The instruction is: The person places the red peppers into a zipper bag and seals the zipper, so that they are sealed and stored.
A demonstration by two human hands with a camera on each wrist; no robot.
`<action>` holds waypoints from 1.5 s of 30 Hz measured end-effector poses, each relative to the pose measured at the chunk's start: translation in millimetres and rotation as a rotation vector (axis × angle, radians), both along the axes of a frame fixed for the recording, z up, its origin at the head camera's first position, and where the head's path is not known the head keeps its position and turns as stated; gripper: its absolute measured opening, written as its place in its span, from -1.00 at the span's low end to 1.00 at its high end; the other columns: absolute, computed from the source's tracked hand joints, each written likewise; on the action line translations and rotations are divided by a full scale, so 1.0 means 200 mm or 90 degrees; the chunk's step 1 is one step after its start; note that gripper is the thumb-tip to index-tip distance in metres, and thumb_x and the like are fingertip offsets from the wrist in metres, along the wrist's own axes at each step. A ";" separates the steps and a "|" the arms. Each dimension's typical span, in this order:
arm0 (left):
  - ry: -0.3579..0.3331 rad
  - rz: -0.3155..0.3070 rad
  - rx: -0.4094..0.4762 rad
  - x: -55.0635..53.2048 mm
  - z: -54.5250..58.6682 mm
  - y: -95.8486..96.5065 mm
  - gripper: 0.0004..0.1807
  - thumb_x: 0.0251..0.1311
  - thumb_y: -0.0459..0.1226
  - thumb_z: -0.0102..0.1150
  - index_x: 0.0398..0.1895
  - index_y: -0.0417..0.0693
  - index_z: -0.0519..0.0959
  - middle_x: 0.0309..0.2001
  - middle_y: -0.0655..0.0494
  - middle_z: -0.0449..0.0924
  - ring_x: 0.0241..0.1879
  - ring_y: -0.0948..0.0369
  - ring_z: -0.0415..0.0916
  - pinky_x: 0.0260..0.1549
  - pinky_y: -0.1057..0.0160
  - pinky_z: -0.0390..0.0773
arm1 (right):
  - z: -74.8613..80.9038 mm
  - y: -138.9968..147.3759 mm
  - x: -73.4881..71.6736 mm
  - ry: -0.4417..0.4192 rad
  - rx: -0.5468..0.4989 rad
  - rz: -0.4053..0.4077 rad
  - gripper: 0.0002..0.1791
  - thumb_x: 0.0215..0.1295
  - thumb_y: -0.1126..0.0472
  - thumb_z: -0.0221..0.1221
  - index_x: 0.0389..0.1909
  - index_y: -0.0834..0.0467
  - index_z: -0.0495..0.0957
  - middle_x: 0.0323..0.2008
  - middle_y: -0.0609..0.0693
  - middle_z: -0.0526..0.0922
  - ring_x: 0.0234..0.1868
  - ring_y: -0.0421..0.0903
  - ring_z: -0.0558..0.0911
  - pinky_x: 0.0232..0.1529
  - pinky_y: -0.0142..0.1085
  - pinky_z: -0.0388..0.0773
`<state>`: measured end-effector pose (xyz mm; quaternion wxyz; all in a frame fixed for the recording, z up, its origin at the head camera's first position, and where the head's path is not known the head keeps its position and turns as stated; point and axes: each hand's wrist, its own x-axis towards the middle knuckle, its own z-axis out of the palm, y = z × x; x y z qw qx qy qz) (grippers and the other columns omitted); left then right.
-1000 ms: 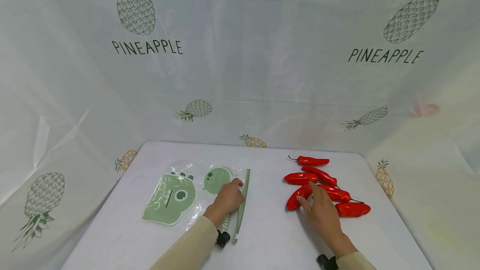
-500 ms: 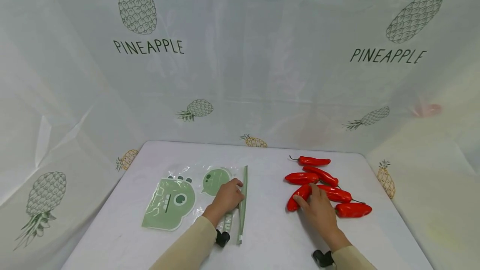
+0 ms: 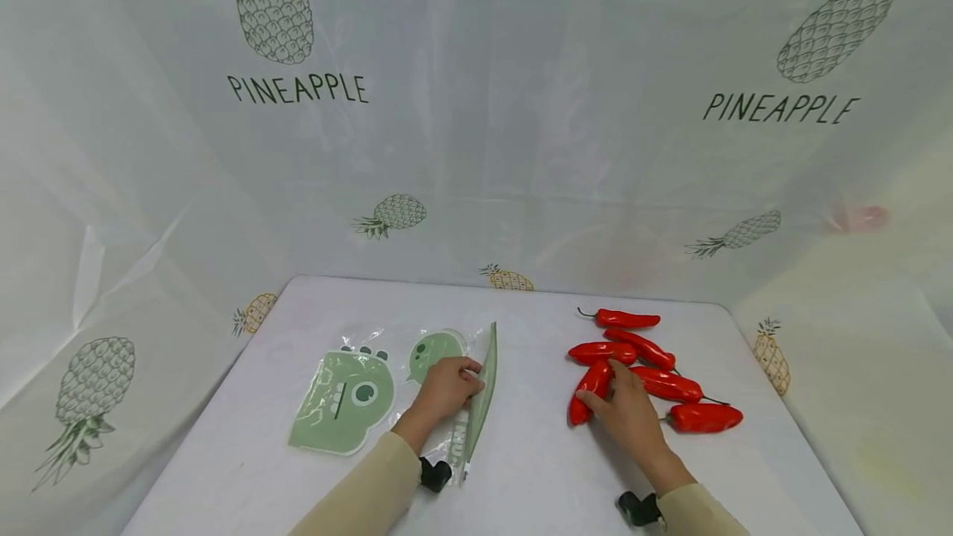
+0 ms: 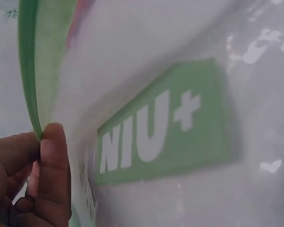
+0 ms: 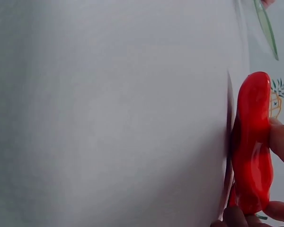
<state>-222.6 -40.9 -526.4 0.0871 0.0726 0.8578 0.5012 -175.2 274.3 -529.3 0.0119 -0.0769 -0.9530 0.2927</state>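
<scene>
A clear zip bag [image 3: 357,437] with green cartoon prints lies flat on the left of the table. My left hand [image 3: 447,390] pinches its green zip edge [image 3: 486,395] between thumb and finger, and in the left wrist view that edge [image 4: 28,66] bows upward above a green "NIU+" label [image 4: 165,123]. My right hand [image 3: 629,412] grips a glossy red chili pepper [image 3: 590,394] at the near left of a group of peppers. The right wrist view has this pepper [image 5: 253,142] held along its side by thumb and fingers.
Several other red peppers lie around the right hand: one at the back [image 3: 628,318], one at the right [image 3: 706,418], others between them. The white table [image 3: 536,470] ends at a curtain [image 3: 506,147] printed with pineapples, which rises behind and at both sides.
My left hand has lifted the bag's zip edge, which now bows open. The right hand has closed on the pepper and turned it more upright in view.
</scene>
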 end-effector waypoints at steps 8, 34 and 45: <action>-0.004 0.004 0.039 -0.01 -0.02 -0.03 -0.71 0.28 -0.37 0.41 0.05 -0.22 0.72 -0.38 0.10 0.67 -0.59 0.30 0.56 -0.52 0.32 0.63 | 0.00 0.00 -0.02 0.002 -0.004 0.017 0.08 0.26 -0.10 0.48 0.57 0.35 0.15 0.24 0.38 0.55 0.14 0.26 0.57 -0.01 0.09 0.77; -0.069 0.012 0.148 0.04 0.00 -0.03 -0.57 0.29 -0.40 0.37 0.22 -0.27 0.67 -0.34 -0.03 0.73 -0.53 0.27 0.66 -0.49 0.23 0.78 | 0.01 -0.02 -0.05 0.023 -0.143 0.019 -0.03 0.28 0.14 0.47 0.60 0.09 0.13 0.24 0.33 0.54 0.16 0.29 0.61 -0.12 -0.02 0.82; -0.049 0.037 0.150 0.06 0.02 -0.01 -0.65 0.30 -0.39 0.38 0.14 -0.28 0.71 -0.28 -0.04 0.78 -0.51 0.26 0.70 -0.44 0.27 0.78 | 0.00 -0.01 -0.06 0.014 -0.167 0.029 -0.03 0.28 0.14 0.47 0.59 0.12 0.14 0.28 0.31 0.52 0.15 0.26 0.61 -0.12 -0.05 0.82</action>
